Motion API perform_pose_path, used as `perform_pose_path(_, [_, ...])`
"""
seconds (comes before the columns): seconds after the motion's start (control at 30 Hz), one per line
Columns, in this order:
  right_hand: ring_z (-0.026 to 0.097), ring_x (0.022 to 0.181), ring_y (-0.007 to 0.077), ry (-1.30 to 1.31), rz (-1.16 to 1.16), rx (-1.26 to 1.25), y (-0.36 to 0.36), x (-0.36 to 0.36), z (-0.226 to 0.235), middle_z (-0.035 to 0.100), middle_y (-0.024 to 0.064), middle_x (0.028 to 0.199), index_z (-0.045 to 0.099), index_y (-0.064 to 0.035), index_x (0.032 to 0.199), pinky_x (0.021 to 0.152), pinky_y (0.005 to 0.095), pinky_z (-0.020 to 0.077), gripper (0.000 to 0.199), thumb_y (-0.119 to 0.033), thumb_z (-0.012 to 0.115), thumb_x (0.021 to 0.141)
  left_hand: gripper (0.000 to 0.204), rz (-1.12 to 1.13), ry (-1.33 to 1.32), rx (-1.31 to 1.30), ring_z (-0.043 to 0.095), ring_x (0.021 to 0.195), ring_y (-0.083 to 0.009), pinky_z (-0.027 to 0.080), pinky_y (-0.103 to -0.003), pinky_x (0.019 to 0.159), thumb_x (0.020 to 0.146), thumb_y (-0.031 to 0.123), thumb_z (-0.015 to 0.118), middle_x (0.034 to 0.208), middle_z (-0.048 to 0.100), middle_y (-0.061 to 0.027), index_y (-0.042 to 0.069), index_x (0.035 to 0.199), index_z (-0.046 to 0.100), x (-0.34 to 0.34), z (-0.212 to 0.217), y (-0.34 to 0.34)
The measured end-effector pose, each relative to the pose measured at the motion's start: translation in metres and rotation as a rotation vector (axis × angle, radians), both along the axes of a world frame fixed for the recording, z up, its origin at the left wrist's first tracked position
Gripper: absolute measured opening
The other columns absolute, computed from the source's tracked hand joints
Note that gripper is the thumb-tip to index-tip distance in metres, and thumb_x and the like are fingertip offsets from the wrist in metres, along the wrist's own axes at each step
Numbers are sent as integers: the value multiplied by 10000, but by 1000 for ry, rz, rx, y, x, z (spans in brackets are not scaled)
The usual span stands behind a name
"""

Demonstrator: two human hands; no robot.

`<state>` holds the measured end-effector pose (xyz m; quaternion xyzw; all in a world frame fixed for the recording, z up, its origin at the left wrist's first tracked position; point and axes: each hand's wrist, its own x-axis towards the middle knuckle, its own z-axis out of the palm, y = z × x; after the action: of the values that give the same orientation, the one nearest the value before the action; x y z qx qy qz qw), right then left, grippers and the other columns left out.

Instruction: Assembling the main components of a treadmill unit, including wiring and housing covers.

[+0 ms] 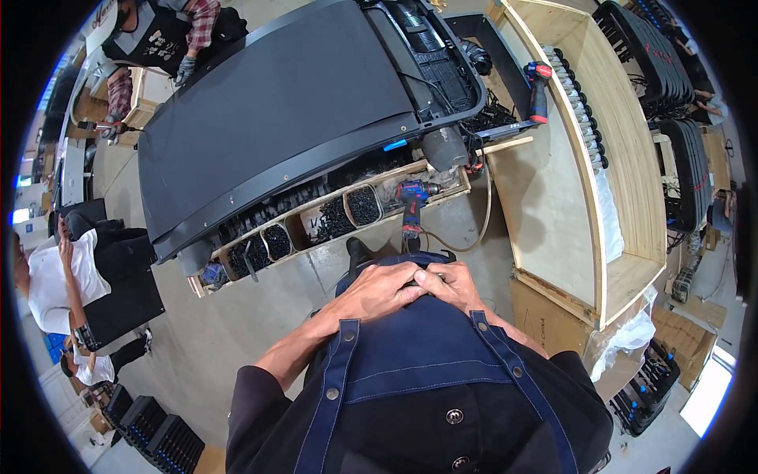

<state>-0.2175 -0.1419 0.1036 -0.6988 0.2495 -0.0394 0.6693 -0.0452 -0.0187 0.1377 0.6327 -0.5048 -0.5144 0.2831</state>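
My left hand (pixel 377 290) and my right hand (pixel 450 286) meet in front of my waist, over a dark blue apron (pixel 418 340). Both have their fingers curled in and pressed together. Whatever may be between them is hidden. Just ahead, a blue and black cordless drill (pixel 411 207) rests at the wooden parts trough (pixel 466 183), apart from my hands. The trough's bins hold many small black screws (pixel 364 207). Beyond it lies a treadmill (pixel 292 87) with a black belt and an uncovered motor end on the right.
A red and black power tool (pixel 538 93) hangs at the edge of a black parts tray (pixel 505 55). To my right stands a wooden rack (pixel 632 158). A hose (pixel 488 213) loops below the trough. Across the treadmill, a gloved co-worker (pixel 162 47) holds a drill (pixel 99 126).
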Motion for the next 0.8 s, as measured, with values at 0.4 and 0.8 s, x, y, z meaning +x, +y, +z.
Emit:
perform_pose_path(0.4, [400,519,110,-26,-87,-20,10,-1,-5,446,71,537,587,27,682,479,335,347,408,-240,646,986,295,105,-27,-87,654,846,-408,491,-484,700,967,331,631,922,696,-176,37,972,621,-3,-4,7])
perform_pose_path(0.8, [404,531,95,3,-118,-135,15,-2,3,481,26,545,578,29,678,490,332,332,382,-219,658,957,254,145,-48,-100,658,799,-422,492,-505,674,949,316,641,861,702,-176,69,1007,653,-9,-1,17])
